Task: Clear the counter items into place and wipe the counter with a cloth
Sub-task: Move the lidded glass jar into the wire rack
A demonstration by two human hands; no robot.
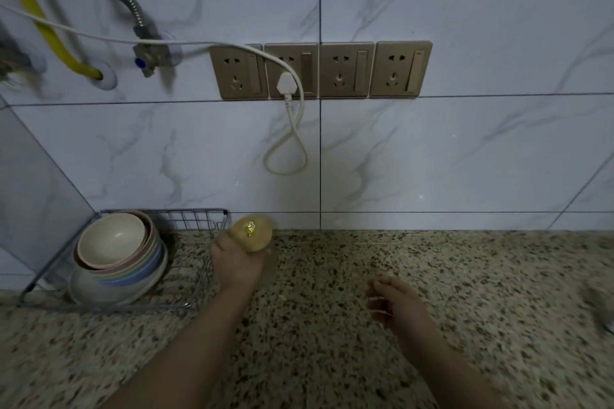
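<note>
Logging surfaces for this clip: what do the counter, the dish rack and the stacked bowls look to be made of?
Counter: speckled stone, likely granite or a composite, judging by the dense dark and tan flecks; its finish is unclear in the blur. Dish rack: thin metal wire, silvery, with open grid sides. Stacked bowls: matte pastel colours with thin rims, possibly plastic or a fibre composite; the look leaves ceramic open.

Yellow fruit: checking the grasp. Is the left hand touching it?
Touching. The head view shows the left hand holding the yellow fruit, fingers curled under it.
</note>
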